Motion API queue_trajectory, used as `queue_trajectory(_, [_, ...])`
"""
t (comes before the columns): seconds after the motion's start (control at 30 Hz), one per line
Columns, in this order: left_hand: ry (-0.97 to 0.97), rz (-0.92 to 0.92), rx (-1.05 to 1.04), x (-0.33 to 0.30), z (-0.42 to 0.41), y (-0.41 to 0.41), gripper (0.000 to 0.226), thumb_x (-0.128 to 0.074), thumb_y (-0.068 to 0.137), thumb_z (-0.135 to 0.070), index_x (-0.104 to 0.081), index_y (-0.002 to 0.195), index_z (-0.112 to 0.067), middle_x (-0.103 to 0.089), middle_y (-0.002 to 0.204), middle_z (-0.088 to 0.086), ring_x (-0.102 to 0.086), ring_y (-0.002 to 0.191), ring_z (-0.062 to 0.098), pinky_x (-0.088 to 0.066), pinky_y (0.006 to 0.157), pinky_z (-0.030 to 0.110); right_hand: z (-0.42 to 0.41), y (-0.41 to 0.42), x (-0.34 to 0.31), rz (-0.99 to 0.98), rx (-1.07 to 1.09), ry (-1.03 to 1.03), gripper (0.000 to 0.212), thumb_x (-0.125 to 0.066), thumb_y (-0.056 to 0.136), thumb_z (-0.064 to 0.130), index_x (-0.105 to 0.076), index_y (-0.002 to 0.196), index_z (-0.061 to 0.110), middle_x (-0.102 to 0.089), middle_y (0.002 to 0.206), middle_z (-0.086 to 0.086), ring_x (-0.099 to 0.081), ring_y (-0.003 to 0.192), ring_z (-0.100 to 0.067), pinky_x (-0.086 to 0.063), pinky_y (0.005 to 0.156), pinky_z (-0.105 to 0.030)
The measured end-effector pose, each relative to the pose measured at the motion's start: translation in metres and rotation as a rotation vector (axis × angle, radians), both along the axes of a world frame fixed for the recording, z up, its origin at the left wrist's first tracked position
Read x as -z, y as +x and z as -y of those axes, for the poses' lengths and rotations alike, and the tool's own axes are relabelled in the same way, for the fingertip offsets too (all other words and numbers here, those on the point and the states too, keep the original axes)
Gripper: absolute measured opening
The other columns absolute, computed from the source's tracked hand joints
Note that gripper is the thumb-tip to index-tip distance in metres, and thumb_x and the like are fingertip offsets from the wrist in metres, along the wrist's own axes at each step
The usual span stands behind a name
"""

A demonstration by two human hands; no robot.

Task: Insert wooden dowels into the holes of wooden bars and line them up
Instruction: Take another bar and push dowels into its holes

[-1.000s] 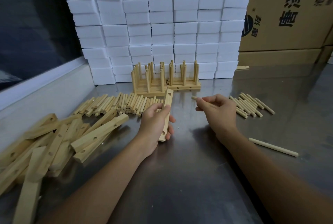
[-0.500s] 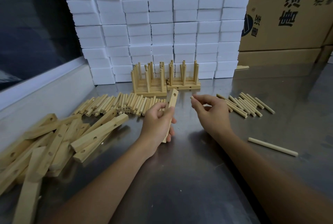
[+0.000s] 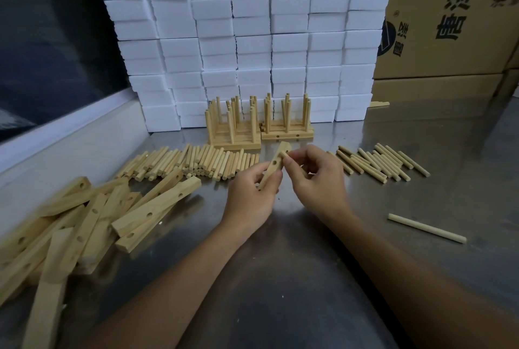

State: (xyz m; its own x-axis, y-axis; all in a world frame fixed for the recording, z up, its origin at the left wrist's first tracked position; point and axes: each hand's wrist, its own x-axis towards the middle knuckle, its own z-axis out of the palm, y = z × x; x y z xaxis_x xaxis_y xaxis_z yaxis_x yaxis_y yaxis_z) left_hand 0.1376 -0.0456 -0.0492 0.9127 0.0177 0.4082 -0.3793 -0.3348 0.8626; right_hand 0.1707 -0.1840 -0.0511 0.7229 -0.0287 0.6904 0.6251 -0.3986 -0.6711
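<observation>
The right hand (image 3: pixel 314 177) has brought its pinched dowel (image 3: pixel 283 154) to the bar (image 3: pixel 273 164) the left hand (image 3: pixel 252 194) grips, centre frame; finished racks (image 3: pixel 259 127) above, many bars (image 3: pixel 157 202) left.

Pale tan bars (image 3: pixel 157 205), white foam blocks (image 3: pixel 252 40)

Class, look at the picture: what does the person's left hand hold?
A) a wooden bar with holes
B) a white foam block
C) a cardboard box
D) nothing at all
A: the left hand grips a wooden bar with holes in its face, while the right hand brings a dowel up to it.
</observation>
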Motion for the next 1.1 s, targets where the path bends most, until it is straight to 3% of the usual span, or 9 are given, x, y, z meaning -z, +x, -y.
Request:
queue_trajectory(0.1, [-0.031,-0.039,-0.012,0.001,0.001,0.001,0.018,-0.055,0.1,-0.024,-0.07,0.109,-0.026,-0.062,0.07,-0.005,-0.052,0.045,0.002,-0.035,0.041,0.015,0.001,0.001,0.0,-0.012,0.004,0.036,0.008,-0.069,0.093,0.021,-0.071,0.092,0.013,-0.066,0.074,0.007,-0.061,0.067,-0.009,-0.05,0.059,-0.021])
queue_trajectory(0.2, [-0.075,-0.082,-0.007,0.0,0.0,0.001,0.02,-0.053,0.101,-0.024,-0.068,0.114,-0.021,-0.06,0.073,0.003,-0.047,0.04,0.009,-0.033,0.034,0.019,0.0,0.002,0.001,-0.033,0.006,0.06,0.008,-0.068,0.093,0.022,-0.071,0.093,0.014,-0.065,0.073,0.007,-0.06,0.066,-0.009,-0.05,0.057,-0.022])
queue_trajectory(0.33, [-0.053,-0.072,0.0,0.0,0.0,0.0,0.017,-0.051,0.102,-0.024,-0.065,0.102,-0.034,-0.059,0.072,0.003,-0.046,0.04,0.01,-0.034,0.035,0.019,0.002,0.002,0.001,-0.053,0.039,0.028,0.004,-0.068,0.092,0.02,-0.069,0.09,0.017,-0.064,0.072,0.008,-0.059,0.066,-0.009,-0.049,0.057,-0.02])
queue_trajectory(0.5, [0.163,0.083,-0.027,0.0,-0.002,-0.001,0.025,-0.055,0.099,-0.02,-0.062,0.08,-0.004,-0.053,0.062,0.009,-0.044,0.049,0.01,-0.038,0.049,0.029,0.006,0.0,0.001,-0.067,0.15,-0.122,0.007,-0.068,0.091,0.017,-0.067,0.085,0.015,-0.059,0.067,0.01,-0.056,0.061,-0.01,-0.048,0.056,-0.025])
queue_trajectory(0.57, [0.241,0.134,-0.033,0.0,-0.003,-0.002,0.027,-0.057,0.098,-0.017,-0.058,0.073,-0.006,-0.044,0.055,-0.002,-0.04,0.05,0.007,-0.032,0.049,0.02,0.009,-0.002,-0.001,-0.03,0.205,-0.216,0.007,-0.069,0.09,0.017,-0.067,0.084,0.012,-0.061,0.066,0.005,-0.054,0.057,-0.012,-0.048,0.056,-0.032])
queue_trajectory(0.67, [0.322,0.195,-0.05,0.0,-0.003,-0.003,0.025,-0.059,0.096,-0.015,-0.057,0.072,-0.014,-0.041,0.053,-0.009,-0.039,0.049,0.01,-0.029,0.047,0.016,0.009,-0.008,-0.005,0.07,0.269,-0.349,0.006,-0.07,0.088,0.014,-0.068,0.084,0.01,-0.063,0.067,0.001,-0.054,0.058,-0.016,-0.045,0.054,-0.032])
queue_trajectory(0.8, [0.387,0.263,-0.065,-0.002,-0.005,-0.005,0.018,-0.062,0.094,-0.012,-0.06,0.076,-0.01,-0.041,0.053,-0.009,-0.041,0.05,0.012,-0.028,0.047,0.015,0.007,-0.012,-0.006,0.103,0.312,-0.439,0.006,-0.068,0.086,0.013,-0.067,0.082,0.009,-0.064,0.069,-0.003,-0.054,0.059,-0.021,-0.044,0.052,-0.032])
queue_trajectory(0.93, [0.434,0.294,-0.074,-0.002,-0.006,-0.007,0.011,-0.062,0.093,-0.011,-0.065,0.085,-0.005,-0.051,0.059,0.002,-0.047,0.059,0.019,-0.031,0.048,0.017,0.006,-0.012,-0.007,0.044,0.303,-0.408,0.006,-0.068,0.086,0.012,-0.067,0.082,0.008,-0.062,0.064,-0.004,-0.052,0.056,-0.022,-0.041,0.053,-0.03])
queue_trajectory(1.1, [0.544,0.347,-0.075,-0.003,-0.01,-0.007,0.008,-0.062,0.092,-0.01,-0.066,0.09,-0.003,-0.055,0.064,0.005,-0.047,0.057,0.018,-0.034,0.053,0.026,0.004,-0.01,-0.011,-0.283,0.17,-0.135,0.017,-0.067,0.091,0.015,-0.066,0.076,0.022,-0.062,0.065,0.006,-0.054,0.058,-0.007,-0.041,0.055,-0.022])
